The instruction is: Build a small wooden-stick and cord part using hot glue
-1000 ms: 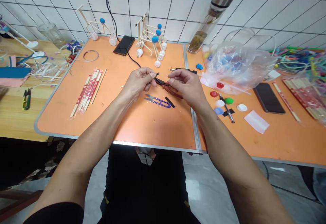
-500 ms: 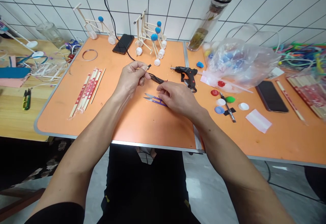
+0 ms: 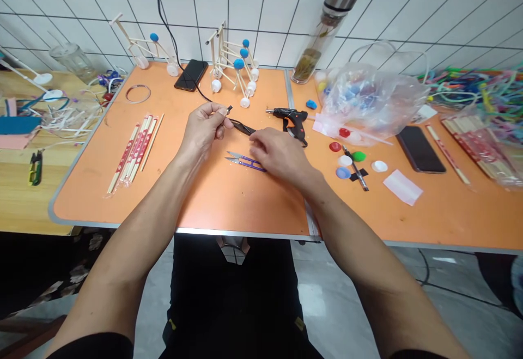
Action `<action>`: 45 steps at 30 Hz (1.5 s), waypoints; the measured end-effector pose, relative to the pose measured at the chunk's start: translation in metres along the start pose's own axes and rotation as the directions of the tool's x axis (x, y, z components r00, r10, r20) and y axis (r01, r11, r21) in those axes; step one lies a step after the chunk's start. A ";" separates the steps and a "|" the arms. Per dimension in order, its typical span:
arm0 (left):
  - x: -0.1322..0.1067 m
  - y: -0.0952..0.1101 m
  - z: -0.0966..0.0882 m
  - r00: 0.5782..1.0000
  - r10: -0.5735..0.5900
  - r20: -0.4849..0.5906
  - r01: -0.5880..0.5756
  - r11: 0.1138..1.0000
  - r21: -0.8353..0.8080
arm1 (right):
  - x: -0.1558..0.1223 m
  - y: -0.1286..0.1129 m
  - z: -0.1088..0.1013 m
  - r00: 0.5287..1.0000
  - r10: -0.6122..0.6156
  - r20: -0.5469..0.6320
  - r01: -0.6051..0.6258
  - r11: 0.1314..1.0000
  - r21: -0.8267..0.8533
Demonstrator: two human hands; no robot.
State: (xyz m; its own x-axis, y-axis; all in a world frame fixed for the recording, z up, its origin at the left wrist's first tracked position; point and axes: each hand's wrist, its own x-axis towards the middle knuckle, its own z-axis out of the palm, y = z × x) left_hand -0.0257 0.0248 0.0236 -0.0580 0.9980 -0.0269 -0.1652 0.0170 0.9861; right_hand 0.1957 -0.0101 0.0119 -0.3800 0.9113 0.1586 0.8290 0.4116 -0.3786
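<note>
Pinching a tiny black-tipped piece point(image 3: 229, 109) near frame centre, the left hand point(image 3: 206, 130) has its grip closed, tip poking out up and right. What look like dark pliers point(image 3: 244, 128) sit just right of that grip, long axis sloping down-right into the right hand point(image 3: 280, 154), which is nearer the handle end. That grip seems curled round it, tho the palm hides most of it. Purple snips point(image 3: 245, 161) lie just below on the orange table point(image 3: 245, 212). Containers: tall glass bottle point(image 3: 322, 35) up top, tea leaves in the bottom; clear plastic bag point(image 3: 371, 97) upper right with blurry colored bits.
</note>
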 end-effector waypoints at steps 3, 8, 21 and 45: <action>0.000 -0.001 0.000 1.000 0.003 0.002 -0.003 1.000 -0.003 | -0.007 -0.020 0.005 0.991 -0.082 0.110 0.098 0.984 -0.152; 0.002 -0.003 -0.001 0.999 0.029 0.029 -0.029 1.000 -0.009 | -0.009 -0.029 0.005 0.978 -0.070 0.197 0.115 0.968 -0.225; 0.008 -0.019 -0.001 0.968 0.250 -0.020 -0.242 0.952 0.186 | -0.008 -0.027 0.011 0.974 -0.041 0.225 0.058 0.996 -0.072; -0.009 -0.027 0.003 0.837 0.515 0.185 -0.543 0.742 0.393 | 0.000 -0.004 0.007 0.931 0.164 -0.327 0.028 0.860 0.510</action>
State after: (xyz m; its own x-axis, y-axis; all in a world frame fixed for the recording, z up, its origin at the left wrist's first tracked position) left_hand -0.0179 0.0160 -0.0020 0.0485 0.8554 0.5158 0.2959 -0.5055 0.8105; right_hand 0.1895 -0.0121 0.0072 -0.0835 0.9196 0.3838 0.4933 0.3728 -0.7859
